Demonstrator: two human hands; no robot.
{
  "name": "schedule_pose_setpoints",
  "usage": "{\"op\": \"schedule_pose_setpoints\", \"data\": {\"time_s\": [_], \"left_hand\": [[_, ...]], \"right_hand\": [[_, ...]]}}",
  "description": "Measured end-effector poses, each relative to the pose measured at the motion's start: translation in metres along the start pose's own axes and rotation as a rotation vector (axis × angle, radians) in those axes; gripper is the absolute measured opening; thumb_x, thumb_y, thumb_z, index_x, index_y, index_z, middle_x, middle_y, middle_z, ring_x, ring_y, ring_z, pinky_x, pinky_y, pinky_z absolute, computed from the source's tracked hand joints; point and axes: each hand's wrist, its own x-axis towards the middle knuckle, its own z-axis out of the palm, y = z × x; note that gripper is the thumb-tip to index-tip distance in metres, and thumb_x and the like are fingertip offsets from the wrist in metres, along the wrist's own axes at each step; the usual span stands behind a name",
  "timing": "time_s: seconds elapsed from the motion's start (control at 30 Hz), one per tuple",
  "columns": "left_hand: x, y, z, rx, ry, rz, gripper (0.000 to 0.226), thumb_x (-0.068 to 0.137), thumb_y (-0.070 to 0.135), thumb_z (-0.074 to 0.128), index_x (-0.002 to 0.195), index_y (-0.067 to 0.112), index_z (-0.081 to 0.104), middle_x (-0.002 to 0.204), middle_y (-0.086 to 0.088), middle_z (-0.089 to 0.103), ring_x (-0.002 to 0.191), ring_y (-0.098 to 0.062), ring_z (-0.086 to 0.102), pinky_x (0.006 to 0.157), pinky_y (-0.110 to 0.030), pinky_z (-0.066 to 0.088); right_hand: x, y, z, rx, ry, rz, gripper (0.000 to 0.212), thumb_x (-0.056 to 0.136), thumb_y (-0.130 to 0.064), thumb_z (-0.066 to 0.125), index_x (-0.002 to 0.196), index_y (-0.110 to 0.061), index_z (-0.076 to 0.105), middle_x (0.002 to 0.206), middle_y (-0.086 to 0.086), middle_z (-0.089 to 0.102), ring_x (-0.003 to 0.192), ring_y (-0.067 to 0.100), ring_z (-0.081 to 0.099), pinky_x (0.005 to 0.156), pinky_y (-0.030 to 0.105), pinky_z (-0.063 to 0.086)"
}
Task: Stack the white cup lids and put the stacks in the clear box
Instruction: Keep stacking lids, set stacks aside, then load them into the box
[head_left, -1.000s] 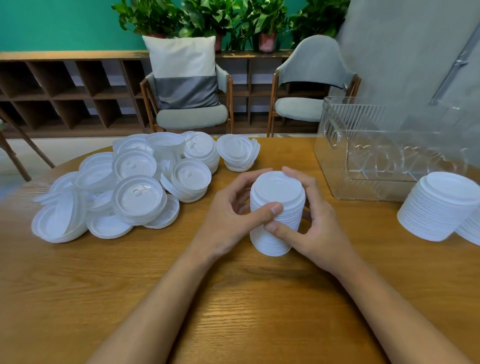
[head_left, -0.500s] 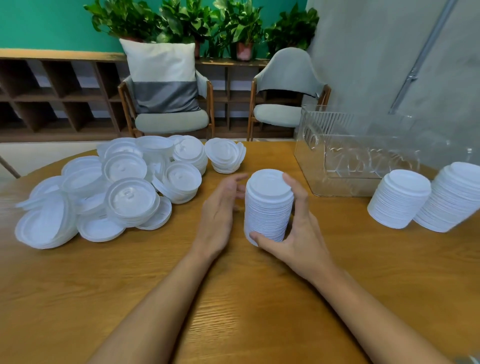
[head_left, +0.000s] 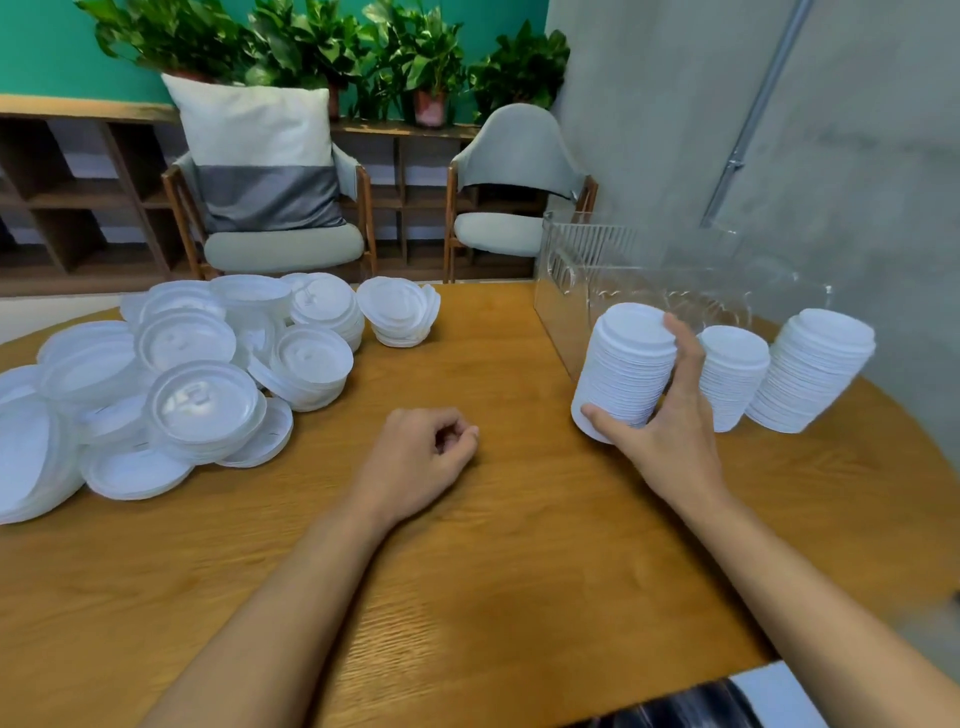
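My right hand (head_left: 670, 421) grips a tall stack of white cup lids (head_left: 626, 369), thumb at its base and fingers up its right side, tilted slightly, just in front of the clear box (head_left: 587, 260). Two more lid stacks (head_left: 732, 379) (head_left: 810, 374) stand to its right on the table. My left hand (head_left: 421, 457) rests on the wooden table, fingers loosely curled, holding nothing. A heap of loose white lids (head_left: 197, 374) lies at the left, with a small tipped stack (head_left: 400, 312) behind it.
The round wooden table (head_left: 467, 571) has its edge close at the right and bottom right. Two chairs (head_left: 280, 208) (head_left: 514, 197) stand behind it, with shelves and plants along the wall.
My right hand has carried the lid stack to the right, next to the clear box. My left hand has let go of the stack and stays on the table.
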Motion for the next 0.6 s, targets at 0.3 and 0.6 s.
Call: {"op": "schedule_pose_setpoints", "data": {"time_s": [0.3, 0.6], "left_hand": [[0.001, -0.003, 0.001, 0.003, -0.016, -0.023, 0.027, 0.098, 0.028, 0.069, 0.071, 0.023, 0.068, 0.058, 0.006, 0.057, 0.058, -0.006, 0.049, 0.058, -0.020, 0.038], [0.002, -0.001, 0.000, 0.002, -0.010, -0.028, 0.026, 0.098, 0.027, 0.070, 0.073, 0.020, 0.072, 0.059, 0.001, 0.060, 0.057, -0.008, 0.050, 0.058, -0.019, 0.038]], "right_hand": [[0.011, 0.023, -0.008, -0.056, 0.061, 0.027, 0.116, 0.075, -0.026, 0.094, 0.159, -0.038, 0.015, 0.161, -0.011, 0.031, 0.141, 0.011, 0.035, 0.113, 0.044, 0.038], [0.006, 0.025, -0.008, -0.074, 0.049, 0.071, 0.129, 0.077, -0.035, 0.092, 0.164, -0.041, -0.003, 0.171, -0.008, 0.020, 0.152, 0.009, 0.022, 0.117, 0.039, 0.025]]}}
